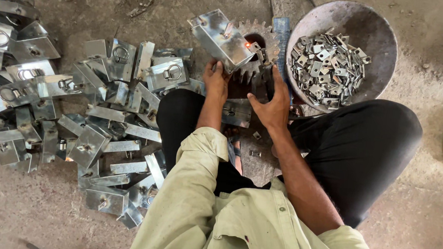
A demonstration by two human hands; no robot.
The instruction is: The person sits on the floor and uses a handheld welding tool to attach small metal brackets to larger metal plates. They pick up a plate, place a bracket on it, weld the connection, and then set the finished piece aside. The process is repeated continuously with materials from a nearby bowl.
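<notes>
Nearest the camera a pale green shirt (236, 226) and dark trousers (362, 147) show a person seated low on the concrete floor (418, 220), knees spread so the work sits between them; the right hand (273, 108) lies over a dark upright block (262, 83), its grip curled down on the top, it seems to steady it; the left hand (216, 81) has its grip pinched on the near edge of a shiny folded metal box piece (221, 37), tilting it so one corner meets a toothed gear wheel (258, 40), where a small orange glow (247, 44) shows at the point of contact; just right of the gear, within easy reach, a round metal bowl (373, 31) holds a pile of small flat brackets (325, 69); to the left, a loose spread of similar box pieces with ring handles (106, 98) covers the floor, well apart from the bowl.
</notes>
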